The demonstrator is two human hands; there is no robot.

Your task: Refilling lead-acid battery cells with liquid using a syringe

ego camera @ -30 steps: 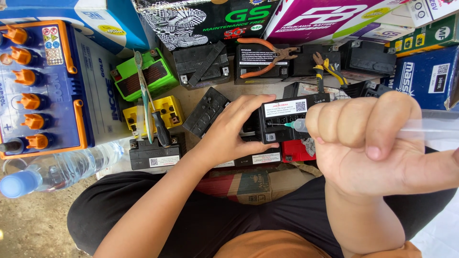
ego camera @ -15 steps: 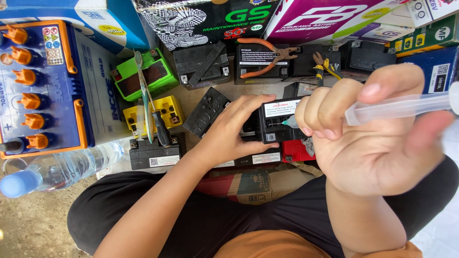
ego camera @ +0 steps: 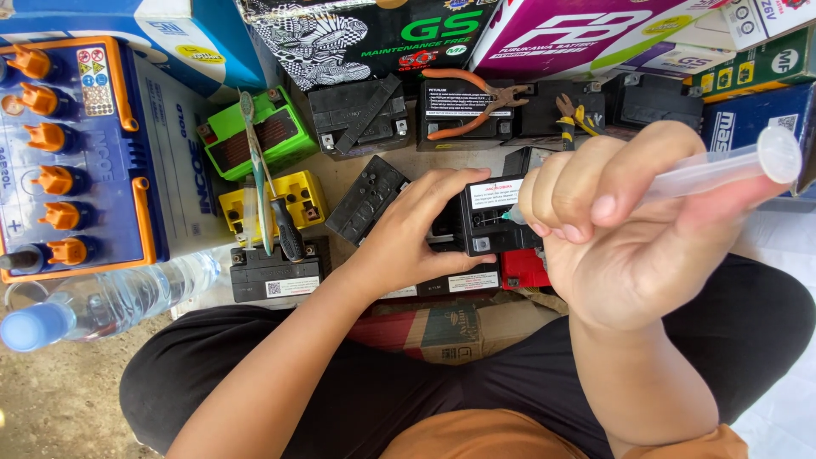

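Note:
My left hand (ego camera: 421, 229) grips a small black battery (ego camera: 491, 217) with a white label, holding it steady in front of my lap. My right hand (ego camera: 633, 229) is closed around a clear plastic syringe (ego camera: 722, 168), thumb on the plunger end at the right. The syringe tip points left and touches the battery's top. A red-based battery (ego camera: 523, 268) lies just below it. Another black battery (ego camera: 365, 197) lies tilted beside my left hand.
A big blue battery with orange caps (ego camera: 76, 153) stands at left, a water bottle (ego camera: 102, 302) below it. A screwdriver (ego camera: 268, 183) lies over green (ego camera: 255, 132) and yellow (ego camera: 280, 200) batteries. Orange pliers (ego camera: 472, 102) rest on a black battery at the back, among coloured boxes.
My right hand has turned and drawn the syringe plunger outward to the right, so the barrel and plunger now show. The left hand and battery have stayed put.

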